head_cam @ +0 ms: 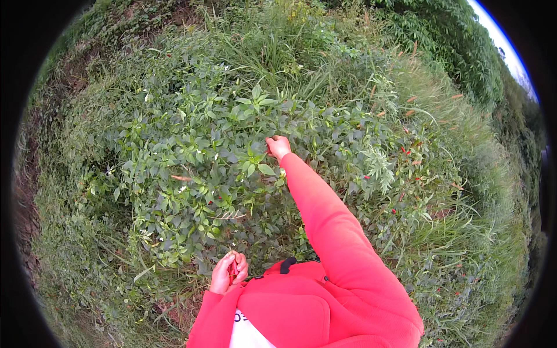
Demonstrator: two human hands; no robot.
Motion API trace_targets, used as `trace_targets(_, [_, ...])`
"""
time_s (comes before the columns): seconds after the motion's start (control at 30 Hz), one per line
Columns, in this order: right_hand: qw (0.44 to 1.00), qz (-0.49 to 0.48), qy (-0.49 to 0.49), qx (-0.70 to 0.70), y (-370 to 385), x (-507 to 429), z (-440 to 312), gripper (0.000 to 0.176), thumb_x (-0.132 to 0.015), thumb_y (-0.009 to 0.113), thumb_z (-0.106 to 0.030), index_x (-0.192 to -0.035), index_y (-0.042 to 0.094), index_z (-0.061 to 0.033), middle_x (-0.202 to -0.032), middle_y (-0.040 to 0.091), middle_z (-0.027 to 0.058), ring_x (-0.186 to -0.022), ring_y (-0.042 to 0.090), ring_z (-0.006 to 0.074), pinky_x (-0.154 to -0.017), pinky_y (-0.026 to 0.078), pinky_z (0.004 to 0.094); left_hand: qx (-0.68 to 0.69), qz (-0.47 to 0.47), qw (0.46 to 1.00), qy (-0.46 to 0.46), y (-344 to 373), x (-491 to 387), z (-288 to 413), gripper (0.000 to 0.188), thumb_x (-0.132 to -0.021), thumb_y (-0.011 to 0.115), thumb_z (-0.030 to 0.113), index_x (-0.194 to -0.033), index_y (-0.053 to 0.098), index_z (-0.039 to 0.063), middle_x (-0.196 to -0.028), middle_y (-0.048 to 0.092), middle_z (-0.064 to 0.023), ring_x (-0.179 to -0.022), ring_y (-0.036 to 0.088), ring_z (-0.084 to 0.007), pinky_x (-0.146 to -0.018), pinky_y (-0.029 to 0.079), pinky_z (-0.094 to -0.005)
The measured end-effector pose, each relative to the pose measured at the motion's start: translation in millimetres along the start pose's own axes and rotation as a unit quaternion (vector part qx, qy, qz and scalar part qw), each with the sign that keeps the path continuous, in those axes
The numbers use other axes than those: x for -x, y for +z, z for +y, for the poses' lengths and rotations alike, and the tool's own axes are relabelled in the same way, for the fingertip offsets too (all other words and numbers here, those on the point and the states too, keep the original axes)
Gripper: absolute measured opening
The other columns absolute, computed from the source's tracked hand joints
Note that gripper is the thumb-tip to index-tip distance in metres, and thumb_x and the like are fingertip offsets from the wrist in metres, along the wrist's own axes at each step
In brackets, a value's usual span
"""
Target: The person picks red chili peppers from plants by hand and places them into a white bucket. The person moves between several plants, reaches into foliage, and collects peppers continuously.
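Note:
Leafy chili pepper plants with small white flowers spread before me. My right hand reaches out among their upper leaves, its fingers bent together; what lies between the fingertips is hidden. Close to my body, my left hand is curled around several red chili peppers with thin green stems. More red chili peppers hang on the plants to the right of my outstretched arm, and a few show low among the leaves left of it.
Tall grass grows behind the plants, and more grass stands at the right. A grey-green weed rises among the plants. Dense bamboo-like foliage fills the upper right. Bare soil shows at the lower left.

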State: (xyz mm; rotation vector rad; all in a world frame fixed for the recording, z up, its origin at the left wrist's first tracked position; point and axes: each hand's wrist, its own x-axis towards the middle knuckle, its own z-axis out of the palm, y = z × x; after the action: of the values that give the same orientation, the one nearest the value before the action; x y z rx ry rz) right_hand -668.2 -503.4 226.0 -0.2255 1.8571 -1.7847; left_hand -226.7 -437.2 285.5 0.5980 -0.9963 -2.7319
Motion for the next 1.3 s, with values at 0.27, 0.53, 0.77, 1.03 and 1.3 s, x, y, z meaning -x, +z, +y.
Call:
trace_targets(0.27, [0.984, -0.017, -0.089, 0.153, -23, 8, -29, 0.029, -0.081, 0.067, -0.026, -0.087, 0.073, 0.0015, -0.069, 0.070, 0.0123, -0.060, 0.068, 0.0219, -0.067, 0.054, 0.0361, 0.004, 0.038, 0.999, -0.018, -16, 10, -1, 0.024, -0.104, 0.041, 0.024, -0.089, 0.045, 0.005, -0.075, 0.045, -0.0064, -0.053, 0.039, -0.0136, -0.045, 0.030, -0.0260])
trace_targets(0.53, [0.962, -0.020, -0.058, 0.267, -44, 19, -57, 0.024, -0.078, 0.071, -0.020, -0.090, 0.074, 0.0016, -0.073, 0.071, 0.0147, -0.058, 0.067, 0.0235, -0.061, 0.054, 0.0387, 0.012, -0.009, 1.000, -0.025, -15, -10, 1, 0.021, -0.104, 0.042, 0.021, -0.094, 0.049, 0.005, -0.079, 0.048, -0.0066, -0.054, 0.040, -0.0129, -0.045, 0.031, -0.0257])
trace_targets(0.77, [0.946, -0.059, -0.051, 0.316, -48, 36, -90, 0.020, -0.085, 0.067, -0.018, -0.080, 0.067, 0.0018, -0.065, 0.068, 0.0089, -0.049, 0.062, 0.0186, -0.052, 0.052, 0.0356, 0.056, 0.001, 0.998, -0.027, -7, -13, 4, 0.022, -0.105, 0.045, 0.022, -0.092, 0.049, 0.006, -0.079, 0.048, -0.0054, -0.057, 0.042, -0.0119, -0.045, 0.029, -0.0231])
trace_targets(1.03, [0.940, -0.074, -0.286, 0.170, -117, 133, -239, 0.020, -0.098, 0.060, -0.018, -0.097, 0.062, 0.0014, -0.069, 0.057, 0.0005, -0.054, 0.049, 0.0071, -0.052, 0.042, 0.0238, 0.049, 0.009, 0.999, -0.004, 0, -16, -1, 0.028, -0.108, 0.045, 0.026, -0.085, 0.044, 0.010, -0.076, 0.043, -0.0020, -0.058, 0.039, -0.0096, -0.043, 0.028, -0.0217])
trace_targets(1.3, [0.928, -0.340, -0.114, 0.106, -83, 302, -76, 0.019, -0.099, 0.059, -0.013, -0.112, 0.050, -0.0014, -0.075, 0.060, 0.0013, -0.060, 0.054, 0.0084, -0.057, 0.046, 0.0246, 0.090, -0.023, 0.995, -0.022, 15, -41, -2, 0.019, -0.108, 0.045, 0.025, -0.105, 0.055, 0.009, -0.078, 0.045, -0.0002, -0.060, 0.040, -0.0089, -0.045, 0.029, -0.0207])
